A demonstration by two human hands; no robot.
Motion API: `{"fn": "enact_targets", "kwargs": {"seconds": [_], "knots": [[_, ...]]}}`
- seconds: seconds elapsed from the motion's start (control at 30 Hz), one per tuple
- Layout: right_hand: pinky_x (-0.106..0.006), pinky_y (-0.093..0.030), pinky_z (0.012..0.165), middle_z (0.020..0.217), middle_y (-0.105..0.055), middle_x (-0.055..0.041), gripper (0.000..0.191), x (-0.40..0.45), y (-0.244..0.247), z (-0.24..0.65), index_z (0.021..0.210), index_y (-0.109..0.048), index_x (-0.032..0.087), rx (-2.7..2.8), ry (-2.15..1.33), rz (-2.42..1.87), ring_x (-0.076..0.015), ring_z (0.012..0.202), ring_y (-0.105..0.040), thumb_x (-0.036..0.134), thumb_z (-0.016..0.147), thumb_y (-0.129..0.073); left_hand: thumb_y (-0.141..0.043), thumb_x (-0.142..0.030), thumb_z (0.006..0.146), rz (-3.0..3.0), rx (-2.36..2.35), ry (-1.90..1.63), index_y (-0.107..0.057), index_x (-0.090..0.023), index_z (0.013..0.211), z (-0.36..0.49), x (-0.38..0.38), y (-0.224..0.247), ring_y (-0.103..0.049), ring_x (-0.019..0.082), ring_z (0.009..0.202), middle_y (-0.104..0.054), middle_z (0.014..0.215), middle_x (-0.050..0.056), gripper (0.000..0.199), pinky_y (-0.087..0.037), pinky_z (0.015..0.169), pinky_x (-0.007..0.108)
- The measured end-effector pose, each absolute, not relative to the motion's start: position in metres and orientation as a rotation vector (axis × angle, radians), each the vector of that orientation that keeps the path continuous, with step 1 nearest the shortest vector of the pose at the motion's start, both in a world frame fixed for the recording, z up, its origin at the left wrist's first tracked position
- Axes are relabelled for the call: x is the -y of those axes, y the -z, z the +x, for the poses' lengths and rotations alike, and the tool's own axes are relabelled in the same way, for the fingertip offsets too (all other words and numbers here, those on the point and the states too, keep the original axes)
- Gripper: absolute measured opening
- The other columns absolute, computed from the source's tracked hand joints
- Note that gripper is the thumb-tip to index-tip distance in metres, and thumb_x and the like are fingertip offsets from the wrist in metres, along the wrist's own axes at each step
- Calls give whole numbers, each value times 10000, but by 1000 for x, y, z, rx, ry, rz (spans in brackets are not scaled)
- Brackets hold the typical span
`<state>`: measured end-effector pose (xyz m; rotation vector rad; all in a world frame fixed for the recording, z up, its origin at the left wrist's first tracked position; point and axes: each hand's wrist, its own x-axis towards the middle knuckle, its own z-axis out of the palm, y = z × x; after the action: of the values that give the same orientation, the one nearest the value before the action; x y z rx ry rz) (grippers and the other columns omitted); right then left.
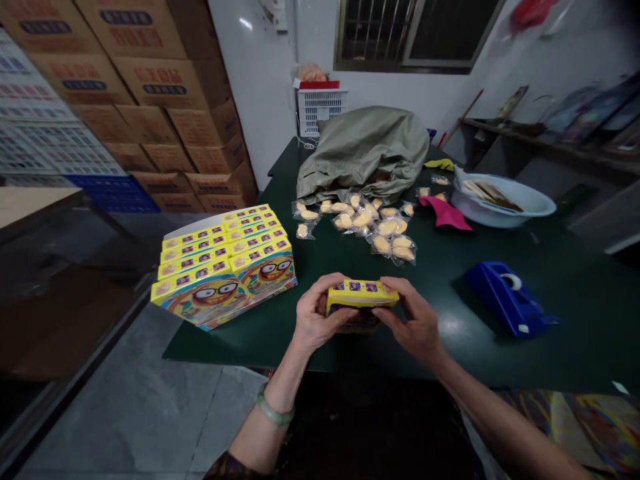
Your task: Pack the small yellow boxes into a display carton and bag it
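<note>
- Holding a box (pixel 356 287) in the head view, the left hand (pixel 315 317) and right hand (pixel 415 323) had fingers (pixel 344 317) wrapped around its ends, above the counter (pixel 445 267).
- Other boxes (pixel 223 267) stood ranked left, seemingly done; packets (pixel 363 219) lay loose beyond.

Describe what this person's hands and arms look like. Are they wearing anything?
The left hand and right hand are both human and ungloved. A smooth, rounded, pale green bangle circles the left forearm. Lower down, the edge of a dark sleeve with a faint brownish pattern shows. The right forearm appears bare, without a visible sleeve or bracelet.
</note>
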<state>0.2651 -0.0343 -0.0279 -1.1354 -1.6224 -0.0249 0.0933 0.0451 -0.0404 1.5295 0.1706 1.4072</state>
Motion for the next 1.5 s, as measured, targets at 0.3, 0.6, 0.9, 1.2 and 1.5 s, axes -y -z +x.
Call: {"fn": "enact_targets", "kwargs": {"seconds": [0.3,0.6,0.9,1.2,1.5], "knots": [[-328,-521,775,1001,-608,-53,291,25,25,277,1074,-634,268,1524,-185,-960,-177,897,-614,179,800,-680,-750,-65,685,1720,-249,-1570,-614,-221,945,117,-35,37,-650,157,887,-652,950,39,333,-551,703,264],[-301,-507,815,1047,-594,-59,259,20,40,276,1145,-576,251,1409,-310,-977,-162,933,-601,240,887,-554,-719,-133,740,2027,-319,-1460,-688,-205,916,118,-44,13,-647,144,857,-637,952,59,193,-546,706,254],[-291,-494,793,979,-589,-45,102,18,39,271,978,-599,243,1210,-347,-913,-158,921,-581,265,896,-543,-700,-116,746,2050,-435,-1616,-690,-192,831,125,-39,12,-668,135,776,-679,888,42,114,-556,648,235],[-329,-499,852,1155,-593,-79,270,40,31,306,1131,-575,244,1306,-397,-1083,-181,1034,-594,347,888,-517,-710,-44,707,2180,-492,-1694,-683,-184,852,136,-35,22,-642,95,778,-665,914,24,203,-524,649,179],[-237,-370,540,544,-545,-1,141,145,20,499,553,-600,164,638,-144,-2101,-114,537,-463,209,686,-603,-714,-65,710,2176,-460,-1723,-669,-173,843,138,-38,22,-647,109,773,-662,925,34,177,-537,653,209]]}}
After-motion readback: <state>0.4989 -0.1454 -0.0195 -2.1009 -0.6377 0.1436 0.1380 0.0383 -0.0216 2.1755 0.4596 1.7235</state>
